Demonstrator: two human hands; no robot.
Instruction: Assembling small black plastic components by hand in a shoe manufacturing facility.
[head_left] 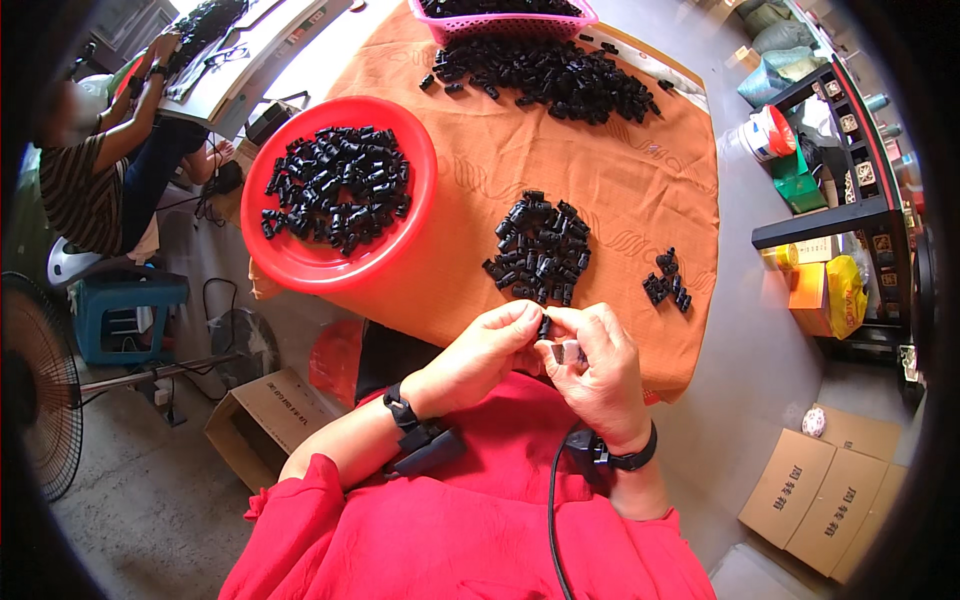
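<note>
Left hand: right in front of your body, just past the near edge of the table, your left hand (487, 350) has thumb and fingers drawn together, pinching a small black piece (544, 326).
Right hand: and here's your right hand (604, 372) meeting it, fingers curled in, tips pinching at the same piece from the other side.
Black piece: it sits upright between both sets of fingertips, mostly covered, so you can't read its finer shape from here.
Finger patch: a pale, dark-marked patch (570, 352) shows at your right fingers; what it is, I can't tell.
Near pile: just beyond your fingertips, a loose mound of black parts (543, 245) on the orange cloth (625, 220).
Small cluster: to the right of that, a handful of similar pieces (667, 282), set apart.
Red dish: over on your left, a round red dish (425, 215) holds a broad spread of black parts, reaching past the table's edge.
Far heap: at the far side, the biggest heap (560, 80) lies against a pink basket (590, 14), itself filled with black pieces.
Wrists: dark straps on both, a black cable (552, 510) running down over your red top (450, 540).
Off left: a co-worker in a striped top (85, 195) sits at another table, near a blue stool (130, 300).
</note>
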